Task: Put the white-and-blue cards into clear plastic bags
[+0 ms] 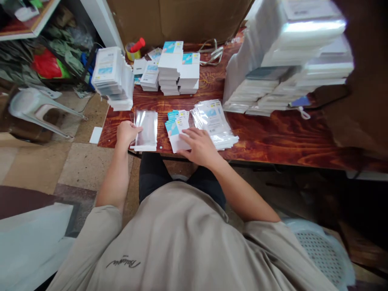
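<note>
My left hand [126, 135] is at the left edge of a stack of clear plastic sleeves [147, 131], near the table's front edge. Its thumb lies over the top sleeve and the other fingers curl at the edge, partly hidden. My right hand [200, 146] rests with fingers stretched out on a white and blue printed card [173, 131]. That card lies on a few fanned cards of the same kind. Just right of them is a pile of cards in clear sleeves [212, 117], partly behind my right hand.
Sleeved packs [106, 72] stand stacked at back left. Several card stacks [169, 66] stand at the back middle, near a tape roll [133, 51] and a white cable [214, 52]. Tall sleeved stacks [291, 48] rise on the right of the wooden table [273, 137]. A white stool [39, 105] stands left.
</note>
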Demonstrator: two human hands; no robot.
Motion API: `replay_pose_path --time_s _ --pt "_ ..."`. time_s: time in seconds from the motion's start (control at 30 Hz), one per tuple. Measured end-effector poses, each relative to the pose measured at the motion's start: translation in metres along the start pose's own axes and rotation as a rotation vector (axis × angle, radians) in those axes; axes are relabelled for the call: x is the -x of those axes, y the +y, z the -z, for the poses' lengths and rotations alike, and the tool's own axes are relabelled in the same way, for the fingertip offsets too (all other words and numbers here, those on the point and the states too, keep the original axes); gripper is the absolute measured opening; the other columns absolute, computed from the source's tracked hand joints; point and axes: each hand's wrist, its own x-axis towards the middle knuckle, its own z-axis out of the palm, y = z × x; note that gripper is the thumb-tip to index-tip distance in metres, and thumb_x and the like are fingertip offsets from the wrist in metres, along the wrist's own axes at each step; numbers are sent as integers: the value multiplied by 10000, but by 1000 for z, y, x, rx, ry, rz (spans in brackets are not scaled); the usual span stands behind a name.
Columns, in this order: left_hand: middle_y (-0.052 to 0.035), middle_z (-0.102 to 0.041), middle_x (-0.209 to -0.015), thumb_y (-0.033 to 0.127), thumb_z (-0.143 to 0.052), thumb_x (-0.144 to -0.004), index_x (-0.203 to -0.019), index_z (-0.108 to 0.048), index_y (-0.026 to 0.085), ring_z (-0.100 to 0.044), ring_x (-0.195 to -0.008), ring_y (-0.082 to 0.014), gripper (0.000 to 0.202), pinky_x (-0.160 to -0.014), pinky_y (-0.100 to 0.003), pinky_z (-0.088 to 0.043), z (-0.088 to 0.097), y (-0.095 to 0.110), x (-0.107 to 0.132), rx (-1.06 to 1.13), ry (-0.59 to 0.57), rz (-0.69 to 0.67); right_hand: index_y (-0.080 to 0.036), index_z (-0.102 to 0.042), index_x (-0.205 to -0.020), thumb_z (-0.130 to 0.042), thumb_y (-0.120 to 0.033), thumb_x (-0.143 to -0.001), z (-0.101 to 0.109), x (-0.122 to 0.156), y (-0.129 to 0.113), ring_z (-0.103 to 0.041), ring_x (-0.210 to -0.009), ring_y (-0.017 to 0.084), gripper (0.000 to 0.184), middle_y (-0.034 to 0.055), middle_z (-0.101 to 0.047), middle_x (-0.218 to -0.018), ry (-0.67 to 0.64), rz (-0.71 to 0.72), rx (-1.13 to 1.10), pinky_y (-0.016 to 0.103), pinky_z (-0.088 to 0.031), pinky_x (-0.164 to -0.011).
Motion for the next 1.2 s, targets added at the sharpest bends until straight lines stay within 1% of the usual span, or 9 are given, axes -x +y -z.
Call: replay_pose_path --time_s 0.13,0.3,0.43,0.57,0.7,0.8,0.87,1.0,1.2 --pt "-154 -757 -826 335 -750 -835 -795 -751 186 -715 -881 -338 154 -866 -447 -503 9 -1 10 32 116 -70 -85 -690 -1242 -639 -234 -987 6 -9 -17 -561 -1309 351 299 213 -655 -1394 -291 167 121 457 -494 -1048" --pt "-145 -769 -913 291 -646 -925 -913 -734 184 -734 -944 -294 139 -929 -446 -542 4 -1 23 360 273 -160 -53 -678 -1204 -504 -148 -1037 16 -10 -17 -587 -1276 329 259 223 -671 -1303 -394 222 189 399 -530 -953" --pt "-42 -721 -784 163 -751 -784 -912 -640 174 -733 -741 -196 170 -727 -331 -602 -13 8 28 1010 152 13 -48 -675 -1183 -418 -83 -1040 17 -7 -20 -634 -1175 297 296 206 -705 -1199 -412 213 234 367 -516 -853" --pt "5 -683 -726 126 -830 -726 -923 -654 169 -663 -614 -131 267 -666 -297 -599 -23 23 32 1277 95 134 -97 -709 -1065 -446 -153 -1064 13 -2 -18 -661 -1131 270 269 170 -737 -1111 -375 190 186 337 -505 -798" --pt "21 -675 -759 216 -905 -730 -883 -667 197 -616 -619 -89 284 -689 -268 -594 -24 34 39 1397 54 120 -172 -746 -1024 -519 -255 -1057 15 8 -12 -715 -1115 264 244 133 -782 -1107 -151 81 -69 345 -552 -841" --pt "-11 -715 -822 285 -897 -771 -872 -644 203 -708 -757 -131 284 -794 -312 -621 -22 43 47 1511 -36 49 -227 -767 -1048 -543 -378 -1052 19 17 -16 -761 -941 258 269 88 -806 -1011 311 -251 -428 389 -613 -828" --pt "-35 -749 -880 321 -890 -793 -905 -626 212 -754 -849 -170 307 -837 -341 -626 -21 49 54 1548 -92 37 -241 -764 -1042 -638 -509 -996 21 22 -22 -746 -764 240 300 50 -786 -878 474 -486 -780 392 -644 -682" --pt "-54 -775 -965 368 -886 -807 -954 -598 228 -778 -932 -211 352 -843 -357 -628 -18 63 70 1538 -150 19 -212 -748 -987 -835 -610 -793 16 23 -27 -690 -616 191 452 11 -739 -764 330 -696 -1278 326 -615 -446" --pt "-62 -780 -970 442 -914 -763 -1007 -593 216 -780 -887 -219 463 -711 -312 -618 -22 76 92 1499 -223 -39 -206 -709 -1012 -831 -616 -775 0 11 -26 -710 -691 174 489 15 -760 -863 500 -791 -1319 286 -643 -477"
